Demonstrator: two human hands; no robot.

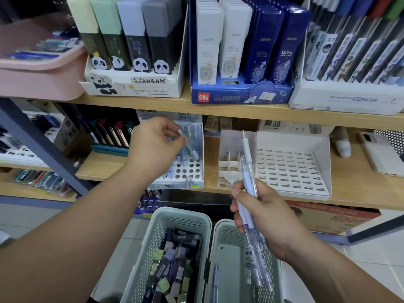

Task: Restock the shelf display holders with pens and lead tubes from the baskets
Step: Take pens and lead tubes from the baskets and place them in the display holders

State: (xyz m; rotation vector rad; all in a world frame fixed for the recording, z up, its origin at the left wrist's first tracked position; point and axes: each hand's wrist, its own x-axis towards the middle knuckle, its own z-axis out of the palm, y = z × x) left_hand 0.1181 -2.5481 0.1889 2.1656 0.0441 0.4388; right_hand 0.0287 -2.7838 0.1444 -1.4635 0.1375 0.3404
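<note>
shelving: wooden boards (240,112) | frame: dark metal (32,136) | floor: pale tiles (371,259)

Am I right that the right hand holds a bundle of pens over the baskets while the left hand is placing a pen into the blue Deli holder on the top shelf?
Not quite. The head view shows the left hand placing its pen at the round-holed holder on the lower shelf, not the blue Deli holder. The right hand does hold a bundle of pens.
</note>
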